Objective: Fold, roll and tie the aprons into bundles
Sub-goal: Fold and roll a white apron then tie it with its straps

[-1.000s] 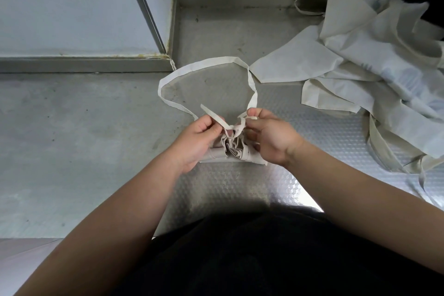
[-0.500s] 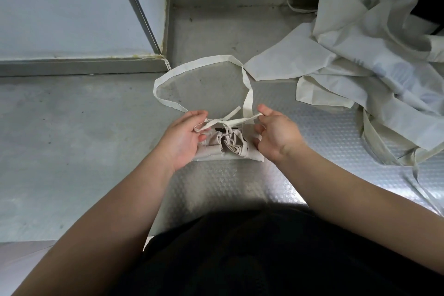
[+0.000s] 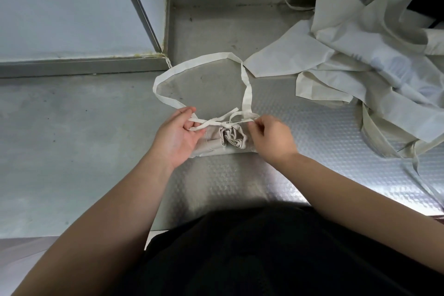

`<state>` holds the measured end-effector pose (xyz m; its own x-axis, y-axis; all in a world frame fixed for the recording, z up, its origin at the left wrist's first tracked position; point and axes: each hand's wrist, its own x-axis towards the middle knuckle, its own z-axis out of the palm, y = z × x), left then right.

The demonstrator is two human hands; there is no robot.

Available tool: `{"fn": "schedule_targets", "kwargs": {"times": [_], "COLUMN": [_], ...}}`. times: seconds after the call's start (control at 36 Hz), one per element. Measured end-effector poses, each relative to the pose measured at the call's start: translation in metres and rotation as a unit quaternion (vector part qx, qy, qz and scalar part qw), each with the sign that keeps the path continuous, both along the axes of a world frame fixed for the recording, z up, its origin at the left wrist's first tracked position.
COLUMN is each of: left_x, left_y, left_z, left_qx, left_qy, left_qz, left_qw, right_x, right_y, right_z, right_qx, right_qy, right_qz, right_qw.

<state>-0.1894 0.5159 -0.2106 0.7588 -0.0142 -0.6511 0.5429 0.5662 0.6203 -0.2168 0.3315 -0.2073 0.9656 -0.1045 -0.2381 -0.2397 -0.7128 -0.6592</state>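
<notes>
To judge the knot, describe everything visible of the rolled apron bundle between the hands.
The rolled apron bundle is cream, cotton-looking cloth, rolled into a short, creased cylinder lying flat on the metal worktop. Thin tie straps cross in a knot over its top. The left hand pinches one end and the right hand the other, held out to either side. Its wide neck loop lies open on the worktop behind it. The hands hide both ends of the roll.

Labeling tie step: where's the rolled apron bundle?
Head view, centre: rolled apron bundle on metal counter, between left hand and right hand pinching its ties; loose aprons farther right.
</notes>
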Motion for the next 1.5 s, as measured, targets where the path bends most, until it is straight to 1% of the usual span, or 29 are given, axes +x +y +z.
{"fn": "schedule_targets", "kwargs": {"times": [0.06, 0.14, 0.17, 0.25, 0.31, 0.36, 0.42, 0.47, 0.5, 0.53, 0.56, 0.58, 0.61, 0.67, 0.72, 0.75, 0.78, 0.83, 0.86, 0.89, 0.92, 0.94, 1.0, 1.14, 1.19, 1.28, 1.33, 1.39, 1.5], "left_x": [-0.003, -0.006, -0.007, -0.007, -0.008, -0.011, -0.013, -0.017, -0.018, -0.02, -0.022, -0.025, -0.028, -0.032, -0.035, -0.036, -0.036, -0.036, -0.036, -0.037, -0.035, -0.034, -0.031, -0.029, -0.027, -0.029, -0.03, -0.032, -0.033], "left_y": [-0.003, -0.007, -0.007, -0.003, 0.002, 0.011, 0.024, 0.037, 0.042, 0.048, 0.053, 0.061, 0.065, 0.074, 0.071, 0.064, 0.053, 0.026, 0.015, 0.004, -0.004, -0.01, -0.018, -0.02, -0.017, -0.015, -0.015, -0.016, -0.016], "left_z": [0.001, 0.002, 0.002, 0.003, 0.005, 0.006, 0.003, 0.001, -0.001, -0.002, -0.003, -0.006, -0.009, -0.017, -0.019, -0.017, -0.012, 0.0, 0.001, 0.002, 0.001, 0.0, -0.005, -0.008, -0.009, -0.011, -0.011, -0.012, -0.016], "left_qx": [0.034, 0.086, 0.096, 0.087, 0.061, 0.049, 0.061, 0.094, 0.12, 0.165, 0.229, 0.312, 0.4, 0.56, 0.679, 0.716, 0.733, 0.727, 0.719, 0.711, 0.696, 0.675, 0.631, 0.588, 0.578, 0.569, 0.559, 0.555, 0.563], "left_qy": [-0.018, -0.039, -0.041, -0.028, -0.004, 0.019, 0.036, 0.045, 0.05, 0.053, 0.058, 0.063, 0.065, 0.058, 0.042, 0.004, -0.063, -0.217, -0.279, -0.326, -0.349, -0.35, -0.311, -0.285, -0.281, -0.284, -0.282, -0.286, -0.292], "left_qz": [-0.015, -0.038, -0.039, -0.019, 0.006, 0.02, 0.01, 0.02, 0.035, 0.05, 0.056, 0.05, 0.034, -0.03, -0.092, -0.105, -0.112, -0.139, -0.158, -0.186, -0.226, -0.272, -0.342, -0.347, -0.347, -0.342, -0.323, -0.305, -0.304], "left_qw": [0.999, 0.995, 0.994, 0.996, 0.998, 0.998, 0.997, 0.994, 0.991, 0.984, 0.97, 0.947, 0.914, 0.826, 0.728, 0.69, 0.668, 0.637, 0.616, 0.594, 0.586, 0.59, 0.623, 0.673, 0.683, 0.692, 0.71, 0.719, 0.711], "right_x": [-0.002, -0.005, -0.006, -0.006, -0.005, -0.004, -0.003, -0.003, -0.003, -0.002, -0.001, -0.001, 0.0, 0.001, 0.001, 0.002, 0.002, 0.002, 0.002, 0.001, 0.001, 0.0, -0.001, 0.002, 0.004, 0.007, 0.011, 0.013, 0.013], "right_y": [-0.003, -0.009, -0.009, -0.007, -0.006, -0.005, -0.006, -0.006, -0.007, -0.007, -0.007, -0.006, -0.006, -0.006, -0.006, -0.006, -0.006, -0.007, -0.008, -0.009, -0.009, -0.009, -0.009, -0.011, -0.009, -0.001, 0.006, 0.011, 0.014], "right_z": [0.005, 0.01, 0.013, 0.019, 0.023, 0.025, 0.023, 0.02, 0.018, 0.017, 0.016, 0.017, 0.016, 0.015, 0.015, 0.015, 0.014, 0.014, 0.014, 0.014, 0.014, 0.014, 0.014, 0.01, 0.009, 0.007, 0.005, 0.002, -0.006], "right_qx": [0.005, 0.041, 0.03, -0.036, -0.05, -0.048, -0.039, -0.035, -0.035, -0.035, -0.035, -0.035, -0.036, -0.035, -0.029, -0.026, -0.023, -0.018, -0.016, -0.014, -0.012, -0.009, -0.004, -0.016, -0.023, -0.062, -0.087, -0.099, -0.075], "right_qy": [0.005, 0.035, 0.042, 0.055, 0.069, 0.084, 0.094, 0.101, 0.103, 0.104, 0.105, 0.105, 0.106, 0.106, 0.106, 0.104, 0.099, 0.092, 0.089, 0.087, 0.083, 0.081, 0.08, 0.093, 0.094, 0.093, 0.089, 0.083, 0.079], "right_qz": [0.023, 0.053, 0.078, 0.175, 0.2, 0.196, 0.174, 0.152, 0.143, 0.14, 0.139, 0.138, 0.138, 0.137, 0.135, 0.134, 0.134, 0.132, 0.131, 0.133, 0.137, 0.14, 0.146, 0.157, 0.157, 0.171, 0.179, 0.177, 0.142], "right_qw": [1.0, 0.997, 0.996, 0.982, 0.976, 0.976, 0.979, 0.983, 0.984, 0.984, 0.984, 0.984, 0.984, 0.984, 0.985, 0.985, 0.986, 0.987, 0.987, 0.987, 0.987, 0.987, 0.986, 0.983, 0.983, 0.979, 0.976, 0.976, 0.984]}}
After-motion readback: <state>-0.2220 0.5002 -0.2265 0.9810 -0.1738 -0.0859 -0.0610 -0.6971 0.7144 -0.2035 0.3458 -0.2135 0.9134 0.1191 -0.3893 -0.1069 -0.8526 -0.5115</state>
